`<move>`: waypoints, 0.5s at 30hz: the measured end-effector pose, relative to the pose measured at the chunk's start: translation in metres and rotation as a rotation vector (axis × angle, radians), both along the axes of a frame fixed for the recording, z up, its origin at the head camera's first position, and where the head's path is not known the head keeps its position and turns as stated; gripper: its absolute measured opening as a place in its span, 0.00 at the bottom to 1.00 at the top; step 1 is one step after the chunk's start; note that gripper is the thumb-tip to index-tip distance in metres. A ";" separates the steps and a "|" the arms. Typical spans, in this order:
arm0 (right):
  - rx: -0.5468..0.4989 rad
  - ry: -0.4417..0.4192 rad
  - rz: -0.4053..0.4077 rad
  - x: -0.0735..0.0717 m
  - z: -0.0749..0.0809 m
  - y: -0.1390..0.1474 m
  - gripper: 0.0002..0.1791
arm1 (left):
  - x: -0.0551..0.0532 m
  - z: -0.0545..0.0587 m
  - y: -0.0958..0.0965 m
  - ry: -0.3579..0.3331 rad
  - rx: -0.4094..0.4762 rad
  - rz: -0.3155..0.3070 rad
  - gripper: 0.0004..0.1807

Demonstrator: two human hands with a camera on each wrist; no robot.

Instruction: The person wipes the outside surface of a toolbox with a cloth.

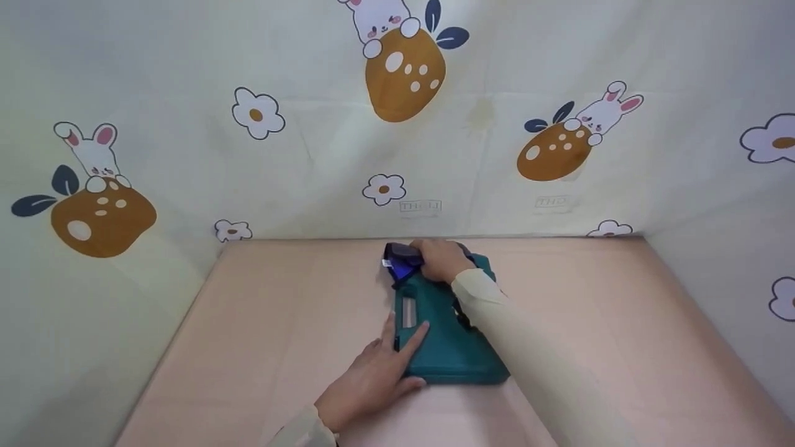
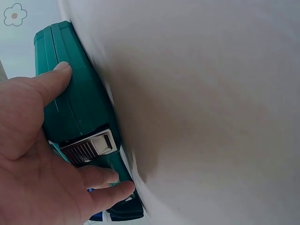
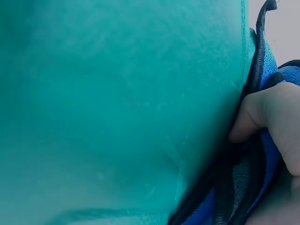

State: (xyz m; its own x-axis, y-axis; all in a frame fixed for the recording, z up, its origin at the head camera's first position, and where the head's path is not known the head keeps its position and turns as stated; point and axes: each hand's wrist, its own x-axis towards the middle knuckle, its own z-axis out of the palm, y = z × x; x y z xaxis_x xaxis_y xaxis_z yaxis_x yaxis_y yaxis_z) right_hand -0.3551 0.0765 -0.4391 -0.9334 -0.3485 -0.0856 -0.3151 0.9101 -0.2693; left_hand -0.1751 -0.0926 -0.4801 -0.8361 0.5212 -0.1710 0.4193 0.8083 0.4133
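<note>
A dark green plastic carrying case (image 1: pixel 456 351) with a handle cutout lies on the table. My left hand (image 1: pixel 369 380) rests against its near left corner, fingers spread and mostly straight. One finger lies on the top face, and the thumb touches the near side. Beside those fingers, a metal latch (image 2: pixel 101 144) shows in the left wrist view. At the far end of the case, my right hand (image 1: pixel 442 259) grips a blue cloth piece with black edging (image 1: pixel 402 268). Its thumb presses on the black edging in the right wrist view; the other fingers are largely hidden.
The table (image 1: pixel 279 310) has a pale pink cover and runs back to a cream cloth wall (image 1: pixel 310 174) printed with rabbits, fruit and flowers. Similar cloth walls stand at left and right. The right forearm crosses the case's right edge.
</note>
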 end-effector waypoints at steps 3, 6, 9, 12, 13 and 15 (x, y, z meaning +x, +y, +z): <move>0.023 0.008 0.015 -0.001 0.001 0.002 0.25 | 0.000 0.000 0.001 0.010 -0.006 0.002 0.48; 0.057 0.021 0.026 -0.003 0.002 0.006 0.22 | 0.000 0.000 0.002 0.009 -0.006 0.008 0.48; 0.077 0.012 0.014 -0.005 0.003 0.011 0.20 | 0.000 0.000 0.002 0.006 -0.009 0.013 0.48; 0.074 -0.011 0.005 -0.006 0.003 0.017 0.18 | 0.001 -0.001 0.002 0.001 -0.013 0.021 0.48; 0.070 -0.019 0.003 -0.007 0.003 0.019 0.18 | 0.000 -0.002 0.002 -0.001 -0.013 0.024 0.48; 0.063 -0.032 0.001 -0.008 0.004 0.023 0.18 | 0.000 -0.002 0.002 -0.005 -0.013 0.029 0.48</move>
State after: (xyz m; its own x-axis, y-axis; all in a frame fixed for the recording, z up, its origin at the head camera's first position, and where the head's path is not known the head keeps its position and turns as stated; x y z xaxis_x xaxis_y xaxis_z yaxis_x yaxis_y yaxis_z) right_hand -0.3629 0.0997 -0.4355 -0.9297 -0.3421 -0.1367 -0.3079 0.9252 -0.2217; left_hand -0.1749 -0.0903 -0.4824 -0.8499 0.4947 -0.1815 0.3941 0.8254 0.4043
